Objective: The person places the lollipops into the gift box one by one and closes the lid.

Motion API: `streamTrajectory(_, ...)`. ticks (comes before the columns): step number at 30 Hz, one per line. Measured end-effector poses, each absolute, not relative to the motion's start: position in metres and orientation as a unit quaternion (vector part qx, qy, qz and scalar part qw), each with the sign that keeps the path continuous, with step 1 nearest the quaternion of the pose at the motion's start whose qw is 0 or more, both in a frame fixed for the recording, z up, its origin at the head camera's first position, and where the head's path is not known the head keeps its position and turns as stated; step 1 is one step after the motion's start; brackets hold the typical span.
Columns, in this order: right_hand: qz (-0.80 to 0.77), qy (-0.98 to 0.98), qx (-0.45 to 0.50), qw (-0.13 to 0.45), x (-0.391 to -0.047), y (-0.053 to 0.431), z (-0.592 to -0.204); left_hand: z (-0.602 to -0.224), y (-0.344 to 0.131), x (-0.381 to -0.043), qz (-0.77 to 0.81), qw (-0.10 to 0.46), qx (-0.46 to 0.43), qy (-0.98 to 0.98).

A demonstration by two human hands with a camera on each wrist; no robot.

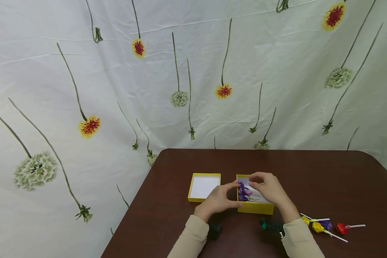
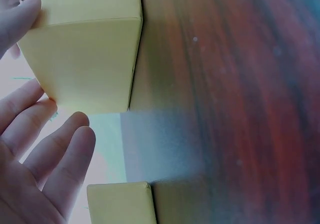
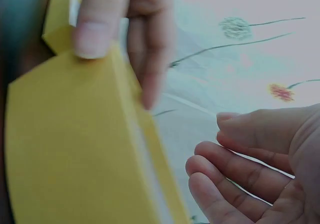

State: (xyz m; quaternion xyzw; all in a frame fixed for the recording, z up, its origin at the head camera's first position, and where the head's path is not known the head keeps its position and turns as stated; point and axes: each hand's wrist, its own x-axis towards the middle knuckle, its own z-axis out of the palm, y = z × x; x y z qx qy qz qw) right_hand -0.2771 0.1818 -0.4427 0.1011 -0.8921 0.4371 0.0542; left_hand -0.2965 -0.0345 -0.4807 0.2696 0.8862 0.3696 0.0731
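Observation:
A yellow box (image 1: 255,208) with a white inside stands on the table. Purple-wrapped lollipops (image 1: 243,193) lie along its left end, sticks pointing right. My left hand (image 1: 217,201) holds the box's left end, thumb on the front wall and index finger at the rim farther back. In the left wrist view, that thumb lies on the box wall (image 2: 85,58) and the other fingers are spread near a corner. My right hand (image 1: 271,188) hovers over the box's right part. Its fingers are loosely bent with nothing between them in the right wrist view, beside the box (image 3: 70,134).
Left of the box lies its shallow yellow lid (image 1: 204,187), white inside up. To the right of my right forearm are loose lollipops: yellow ones (image 1: 318,227), a purple one (image 1: 326,224) and a red one (image 1: 341,228). A flower-printed cloth (image 1: 206,114) hangs behind the table (image 1: 335,186).

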Motion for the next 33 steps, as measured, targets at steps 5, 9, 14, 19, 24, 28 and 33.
streamTrajectory(5,0.431,-0.895,0.099,0.05,-0.271,0.196,-0.432,-0.479,-0.035,-0.298,0.373,0.073,0.267,0.886)
streamTrajectory(9,0.415,-0.904,0.1,0.038,-0.263,0.21,-0.434,-0.479,-0.037,-0.297,0.372,0.073,0.264,0.887)
streamTrajectory(14,0.403,-0.91,0.099,-0.002,-0.248,0.239,-0.438,-0.481,-0.039,-0.295,0.375,0.074,0.274,0.883)
streamTrajectory(19,0.376,-0.914,0.136,-0.067,-0.242,0.283,-0.44,-0.481,-0.037,-0.295,0.379,0.074,0.277,0.88)
streamTrajectory(24,0.413,-0.88,0.183,-0.145,-0.245,0.315,-0.454,-0.481,-0.036,-0.293,0.385,0.077,0.273,0.878)
streamTrajectory(28,0.44,-0.854,0.187,-0.204,-0.245,0.327,-0.464,-0.481,-0.036,-0.293,0.39,0.079,0.272,0.876)
streamTrajectory(33,0.45,-0.836,0.209,-0.233,-0.243,0.334,-0.469,-0.481,-0.036,-0.295,0.384,0.078,0.27,0.88)
